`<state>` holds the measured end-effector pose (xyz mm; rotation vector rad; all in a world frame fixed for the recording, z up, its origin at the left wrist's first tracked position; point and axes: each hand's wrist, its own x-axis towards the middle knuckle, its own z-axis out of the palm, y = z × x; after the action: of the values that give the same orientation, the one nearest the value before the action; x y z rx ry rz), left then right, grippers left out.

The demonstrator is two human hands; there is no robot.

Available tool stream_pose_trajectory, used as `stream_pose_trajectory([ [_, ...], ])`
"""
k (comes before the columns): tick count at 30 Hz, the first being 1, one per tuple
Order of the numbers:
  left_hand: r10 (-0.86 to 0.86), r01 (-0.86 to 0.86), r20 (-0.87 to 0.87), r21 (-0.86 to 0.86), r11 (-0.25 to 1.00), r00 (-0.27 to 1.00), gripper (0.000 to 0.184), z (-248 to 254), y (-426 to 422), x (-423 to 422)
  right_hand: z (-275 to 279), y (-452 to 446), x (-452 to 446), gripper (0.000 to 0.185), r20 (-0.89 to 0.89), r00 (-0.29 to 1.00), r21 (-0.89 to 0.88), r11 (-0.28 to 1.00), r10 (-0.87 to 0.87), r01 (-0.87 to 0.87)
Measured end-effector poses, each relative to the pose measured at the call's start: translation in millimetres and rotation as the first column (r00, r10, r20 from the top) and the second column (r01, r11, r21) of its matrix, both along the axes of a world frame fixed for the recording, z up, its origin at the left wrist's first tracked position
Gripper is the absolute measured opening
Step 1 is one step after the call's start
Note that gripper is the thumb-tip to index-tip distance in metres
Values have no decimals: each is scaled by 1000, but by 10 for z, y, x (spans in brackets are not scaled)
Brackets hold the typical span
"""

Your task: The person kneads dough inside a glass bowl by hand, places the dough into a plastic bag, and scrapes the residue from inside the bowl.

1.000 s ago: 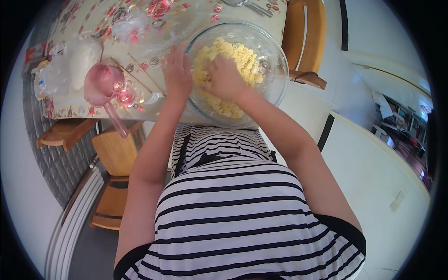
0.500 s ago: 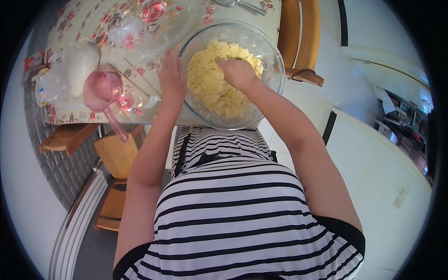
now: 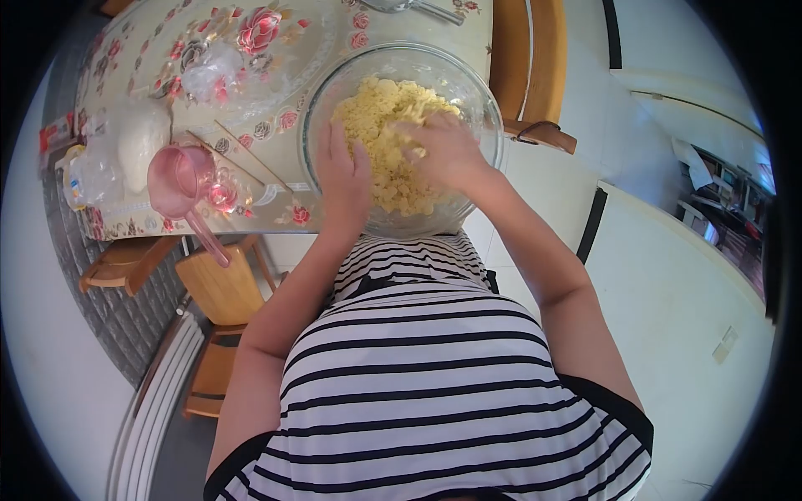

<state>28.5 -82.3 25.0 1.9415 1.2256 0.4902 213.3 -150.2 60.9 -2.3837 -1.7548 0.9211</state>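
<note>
A large clear glass bowl (image 3: 494,138) holds crumbly yellow dough (image 3: 386,113) near the table's front edge. My left hand (image 3: 343,171) is inside the bowl at its left side, fingers stretched out beside the dough. On the right, my right hand (image 3: 451,154) is over the dough with its fingers spread and somewhat blurred; bits of dough are at the fingertips. Whether it grips any of the dough is hard to see.
A pink measuring cup (image 3: 180,179) and two chopsticks (image 3: 242,159) lie left of the bowl on the flowered tablecloth (image 3: 259,63). Behind the cup are plastic bags (image 3: 100,167). Crumpled plastic (image 3: 213,75) and a metal utensil (image 3: 426,10) lie farther back. Wooden chairs (image 3: 219,284) stand around.
My left hand has moved from the bowl's left outer side to inside it. My right hand has shifted right and its fingers have lifted from the dough and opened.
</note>
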Motion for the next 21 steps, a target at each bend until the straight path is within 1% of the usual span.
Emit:
stream_pose_trajectory([
  [2,26,-26,-51,-8,1000,998,53,-90,0,28,-215,-13,113,45,36,978,225,955,-204,191],
  [3,121,-119,5,-145,982,993,54,-128,20,82,-335,26,167,45,27,978,217,956,-207,196],
  [4,227,-202,57,-286,937,972,54,-143,17,134,-411,49,235,49,-85,935,269,895,-345,355],
  [5,227,-202,56,-287,936,972,54,-167,45,165,-400,104,260,54,-206,862,306,806,-464,507],
  [6,262,-220,76,-356,908,962,54,-197,91,191,-401,163,267,54,-211,860,304,806,-464,509],
  [7,300,-233,95,-430,872,949,54,-209,94,207,-377,206,266,61,-258,783,98,791,-566,604],
  [8,300,-234,94,-430,872,949,54,-205,116,236,-352,274,248,69,-279,692,-111,738,-666,665],
  [9,355,-205,203,-522,828,913,52,-200,160,277,-479,342,238,69,-285,693,-108,740,-663,664],
  [10,414,-162,297,-611,775,861,51,-186,167,301,-653,377,203,73,-422,596,-126,695,-683,708],
  [11,416,-169,287,-612,773,863,51,-271,179,373,-772,399,138,78,-546,482,-157,648,-686,745],
  [12,594,-199,282,-763,615,754,49,-389,220,508,-730,464,40,78,-547,478,-162,647,-687,745],
  [13,747,-183,238,-883,433,621,48,-479,224,604,-680,540,-48,80,-516,459,-224,632,-723,742],
  [14,747,-183,237,-883,433,621,48,-412,228,641,-602,617,-142,83,-484,441,-287,614,-756,736],
  [15,664,-195,254,-829,524,704,51,-280,256,685,-533,665,-227,83,-483,439,-288,612,-757,737],
  [16,568,-189,262,-767,613,781,55,-203,259,723,-466,686,-290,82,-439,520,-231,651,-733,723],
  [17,568,-193,257,-767,612,782,55,-268,255,712,-431,693,-358,81,-392,597,-182,695,-700,696],
  [18,546,-249,245,-692,677,801,55,-375,266,743,-431,672,-380,81,-387,595,-181,691,-704,700],
  [19,526,-298,236,-609,735,817,56,-474,245,778,-436,633,-379,77,-387,593,-89,669,-706,738],
  [20,526,-300,234,-607,736,818,56,-422,268,769,-449,630,-406,73,-397,589,-4,643,-704,766],
  [21,479,-330,148,-552,766,865,56,-309,298,774,-422,628,-392,73,-397,586,-6,641,-706,768],
])
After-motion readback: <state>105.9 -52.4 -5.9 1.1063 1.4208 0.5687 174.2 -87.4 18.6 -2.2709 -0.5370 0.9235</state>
